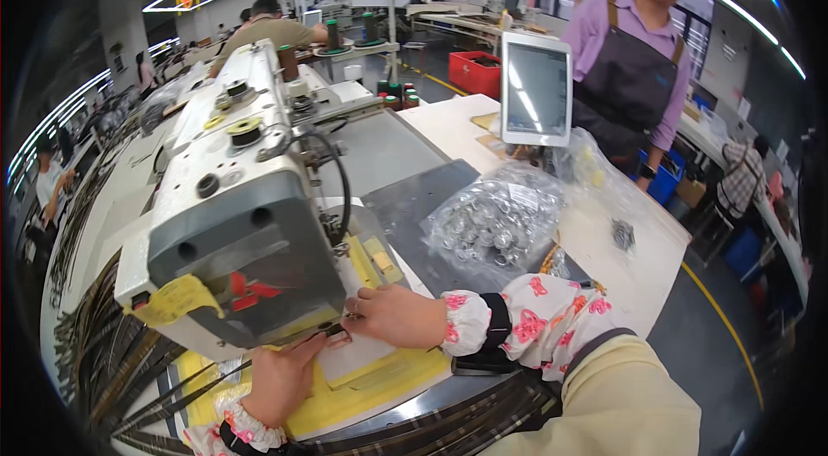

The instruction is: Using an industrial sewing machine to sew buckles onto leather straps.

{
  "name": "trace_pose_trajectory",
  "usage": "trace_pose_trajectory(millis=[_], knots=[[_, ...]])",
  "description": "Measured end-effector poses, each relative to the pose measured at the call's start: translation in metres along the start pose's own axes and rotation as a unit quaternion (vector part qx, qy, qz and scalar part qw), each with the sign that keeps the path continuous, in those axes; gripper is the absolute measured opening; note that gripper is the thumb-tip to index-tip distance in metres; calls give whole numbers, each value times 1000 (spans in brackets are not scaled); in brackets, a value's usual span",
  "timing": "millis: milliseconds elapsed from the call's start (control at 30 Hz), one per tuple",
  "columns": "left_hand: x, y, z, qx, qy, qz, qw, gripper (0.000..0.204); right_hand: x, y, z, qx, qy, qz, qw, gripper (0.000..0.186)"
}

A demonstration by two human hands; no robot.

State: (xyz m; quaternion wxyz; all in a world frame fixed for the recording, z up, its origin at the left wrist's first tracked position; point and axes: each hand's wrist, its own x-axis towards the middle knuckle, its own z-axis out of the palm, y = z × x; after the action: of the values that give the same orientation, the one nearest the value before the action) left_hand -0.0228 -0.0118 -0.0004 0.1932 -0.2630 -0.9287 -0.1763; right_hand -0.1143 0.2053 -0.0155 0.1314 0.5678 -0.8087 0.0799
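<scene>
A white and grey industrial sewing machine stands in front of me, its head leaning over the work. Just below it, my left hand is closed, thumb and fingers pinching a narrow dark strap. My right hand is closed too, with its fingertips pressed together at the strap's far end beside the machine. What lies between those right fingertips is too small to make out. Under both hands the work plate is covered with yellow tape. The needle area is hidden behind the machine head.
A clear plastic bag of metal buckles lies right of the machine, with a tablet behind it. Long brown plaid strips run along the front and left. Across the table stands a person in a dark apron. A red crate sits beyond.
</scene>
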Motion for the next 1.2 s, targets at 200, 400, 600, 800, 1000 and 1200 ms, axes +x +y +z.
trace_pose_trajectory(millis=[200, 400, 600, 800, 1000, 1200], knots=[[-2, -13, 10, 21, 6, -22, 1000, 24, 5, 7, 15, -17, 23, -31, 999, 33], [-2, -8, 13, -17, 13, -50, 999, 28, 4, 5, 14, -13, 11, -13, 1000, 29], [6, -2, 4, 27, 7, 0, 1000, 26, 3, 4, 22, -5, 82, -13, 997, 11], [4, 0, 0, -14, -7, -5, 1000, 15, 5, 1, 24, -4, 85, -22, 996, 10], [4, 0, -3, 2, -25, -11, 1000, 20, 3, -2, 19, -23, 95, -27, 995, 11], [2, 1, -2, 0, -8, 7, 1000, 20, 3, -4, 18, -19, 88, -26, 996, 12]])
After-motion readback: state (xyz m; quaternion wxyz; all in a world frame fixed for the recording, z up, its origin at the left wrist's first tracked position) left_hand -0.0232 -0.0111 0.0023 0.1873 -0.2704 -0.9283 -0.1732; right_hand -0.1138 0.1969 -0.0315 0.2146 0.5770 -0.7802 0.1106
